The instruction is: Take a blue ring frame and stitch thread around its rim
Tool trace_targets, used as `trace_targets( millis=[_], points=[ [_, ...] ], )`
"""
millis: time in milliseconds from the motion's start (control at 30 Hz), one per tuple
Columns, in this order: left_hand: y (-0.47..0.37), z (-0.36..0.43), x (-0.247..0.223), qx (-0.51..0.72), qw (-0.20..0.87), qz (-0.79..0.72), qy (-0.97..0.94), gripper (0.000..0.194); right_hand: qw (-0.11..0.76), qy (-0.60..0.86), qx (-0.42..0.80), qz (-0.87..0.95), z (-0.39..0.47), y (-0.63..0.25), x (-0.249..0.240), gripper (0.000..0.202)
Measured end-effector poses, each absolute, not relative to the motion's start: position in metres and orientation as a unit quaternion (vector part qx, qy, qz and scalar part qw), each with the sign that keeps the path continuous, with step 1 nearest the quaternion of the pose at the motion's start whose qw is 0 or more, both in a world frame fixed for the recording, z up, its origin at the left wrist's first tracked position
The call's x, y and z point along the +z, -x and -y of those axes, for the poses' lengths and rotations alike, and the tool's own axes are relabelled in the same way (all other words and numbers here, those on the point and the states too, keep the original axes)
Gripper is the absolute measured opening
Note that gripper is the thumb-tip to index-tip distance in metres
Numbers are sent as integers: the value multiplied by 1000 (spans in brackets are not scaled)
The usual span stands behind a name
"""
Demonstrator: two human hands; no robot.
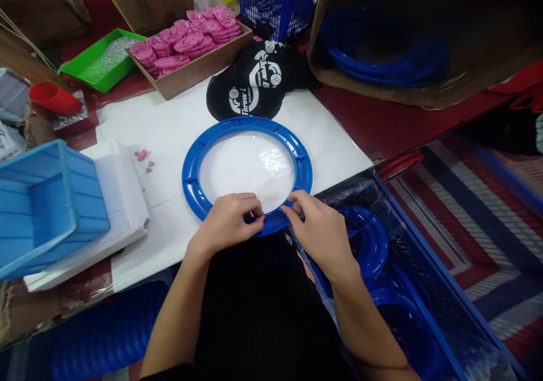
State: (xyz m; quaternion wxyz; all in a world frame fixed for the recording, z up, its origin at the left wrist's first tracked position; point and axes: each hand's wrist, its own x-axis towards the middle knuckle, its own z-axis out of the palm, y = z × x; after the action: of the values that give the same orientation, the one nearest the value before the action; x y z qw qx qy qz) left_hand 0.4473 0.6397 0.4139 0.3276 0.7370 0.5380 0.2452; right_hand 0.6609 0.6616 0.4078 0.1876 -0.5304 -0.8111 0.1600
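Observation:
A blue plastic ring [190, 169], wide and flat with small pegs around its face, lies on the white sheet in front of me. At its near edge, my left hand [233, 217] is closed, with thumb and forefinger pinched on the rim. Just to the right, my right hand [320, 225] also pinches at the near rim, thumb against fingers. Whether anything small sits between the fingertips I cannot make out. Beyond the ring lies black fabric [263, 81] with white printing, partly mesh. Left of the ring are a few tiny pink and brown pieces [142, 155].
A light-blue bin [85, 194] stands at left. Behind are a green tray [85, 67] of small shiny parts, a red cup [55, 98] and a box [186, 78] of pink bundles. A crate [441, 290] with blue rings sits below right; a carton [424, 92] holds more.

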Motion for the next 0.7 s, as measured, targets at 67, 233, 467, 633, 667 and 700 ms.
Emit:
trace_targets(
  millis=[67,233,467,633,667,700],
  points=[
    [-446,-643,417,226,338,-549,-731,13,183,523,151,818,-660,-661,405,16],
    [-455,-648,431,158,322,-589,-724,13,159,509,159,831,-662,-659,406,21],
    [-511,-603,438,58,36,-715,-696,19,132,507,160,837,-665,-662,408,21],
    [-535,-586,420,127,2,-702,-701,33,124,494,132,850,-660,-662,409,18],
    [-535,-587,416,139,3,-696,-705,32,119,489,128,855,-658,-662,410,16],
    [-533,-589,413,147,6,-690,-708,30,113,484,124,859,-657,-661,411,16]
  ],
)
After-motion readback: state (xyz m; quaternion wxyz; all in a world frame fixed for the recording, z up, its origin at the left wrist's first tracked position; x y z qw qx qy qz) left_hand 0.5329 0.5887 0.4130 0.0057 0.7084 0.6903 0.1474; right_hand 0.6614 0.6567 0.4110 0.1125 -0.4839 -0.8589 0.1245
